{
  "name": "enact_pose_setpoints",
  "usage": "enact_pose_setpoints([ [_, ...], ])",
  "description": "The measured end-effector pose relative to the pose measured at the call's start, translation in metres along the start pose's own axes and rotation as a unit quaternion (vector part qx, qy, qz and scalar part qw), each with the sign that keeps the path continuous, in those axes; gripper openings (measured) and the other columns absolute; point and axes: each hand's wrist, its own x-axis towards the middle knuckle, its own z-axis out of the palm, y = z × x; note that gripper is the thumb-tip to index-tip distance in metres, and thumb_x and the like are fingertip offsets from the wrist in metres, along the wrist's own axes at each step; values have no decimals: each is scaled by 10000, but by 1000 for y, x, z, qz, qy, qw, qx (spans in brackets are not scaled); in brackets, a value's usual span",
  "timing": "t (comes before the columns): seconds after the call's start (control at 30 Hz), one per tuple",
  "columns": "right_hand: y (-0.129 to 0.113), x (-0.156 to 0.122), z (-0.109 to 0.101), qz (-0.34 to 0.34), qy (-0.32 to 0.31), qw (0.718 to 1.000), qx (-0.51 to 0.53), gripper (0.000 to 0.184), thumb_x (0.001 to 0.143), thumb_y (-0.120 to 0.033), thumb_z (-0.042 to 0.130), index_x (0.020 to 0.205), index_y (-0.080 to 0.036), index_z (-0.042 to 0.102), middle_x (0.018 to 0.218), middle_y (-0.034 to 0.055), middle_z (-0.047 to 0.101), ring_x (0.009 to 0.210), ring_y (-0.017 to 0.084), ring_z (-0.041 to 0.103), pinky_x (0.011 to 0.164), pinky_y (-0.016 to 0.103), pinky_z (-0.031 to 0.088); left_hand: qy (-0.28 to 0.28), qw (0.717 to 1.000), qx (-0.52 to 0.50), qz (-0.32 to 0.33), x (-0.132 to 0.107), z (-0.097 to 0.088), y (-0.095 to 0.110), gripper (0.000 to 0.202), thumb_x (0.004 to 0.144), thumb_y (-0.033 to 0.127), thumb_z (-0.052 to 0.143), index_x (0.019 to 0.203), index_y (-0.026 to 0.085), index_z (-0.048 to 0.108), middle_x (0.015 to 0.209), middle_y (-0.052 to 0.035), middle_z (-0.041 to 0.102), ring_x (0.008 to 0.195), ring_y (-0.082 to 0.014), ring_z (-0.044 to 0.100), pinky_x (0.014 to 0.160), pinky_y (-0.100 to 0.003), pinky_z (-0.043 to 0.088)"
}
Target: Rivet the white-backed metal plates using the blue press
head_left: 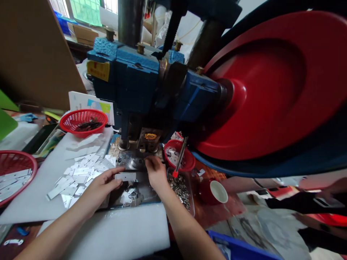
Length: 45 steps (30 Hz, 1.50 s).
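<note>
My left hand [104, 186] has its thumb and forefinger at the left end of a flat, pale metal plate [128, 176], which lies in front of the press's die block [131, 160]. My right hand [156, 174] is at the right side of the block, its fingers bent together. Whatever those fingers hold, if anything, is hidden. Above both hands stands the blue press [135, 77]. A few loose metal pieces [132, 195] lie on the press bed just below the plate.
Left, many metal plates [78, 177] lie on white foam [35, 195]. Red baskets [83, 131] [35, 169] stand there. Right are another red basket [187, 168], a bin of small metal parts [179, 189], a red mug [210, 191] and a large red flywheel [260, 83]. A person's arm [311, 220] shows far right.
</note>
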Motion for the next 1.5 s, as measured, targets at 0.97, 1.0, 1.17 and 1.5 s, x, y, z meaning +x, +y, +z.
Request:
enact_pose_setpoints([
  [0.97,-41,-57,-9,-234,-191,943,-139,353,831,-206,590,1156,-341,606,1339,4,513,1299,240,344,1099,511,201,-156,927,-295,-172,-11,16,29,707,804,721,290,1204,206,562,1057,-101,680,975,-248,648,849,-387,503],
  [1.0,-41,-55,-9,-238,-200,939,-144,312,837,-232,601,1126,-346,623,1343,-10,514,1319,242,317,1111,519,163,-168,928,-282,-173,-11,17,27,708,797,730,288,1187,212,574,1040,-95,683,952,-246,652,840,-384,501],
  [1.17,-41,-49,-9,-213,-205,947,-126,162,880,-236,570,988,-302,673,1051,-12,685,1113,195,514,1090,452,225,-83,968,-220,-85,-11,22,14,565,821,631,410,1114,189,607,1061,-83,666,919,-215,625,852,-361,476],
  [1.5,-8,-4,-1,-52,-11,996,-64,108,823,-185,590,891,-218,666,878,27,660,886,186,591,829,309,440,89,934,271,215,48,33,34,250,802,380,526,921,208,663,945,-52,665,907,-228,594,826,-352,451],
])
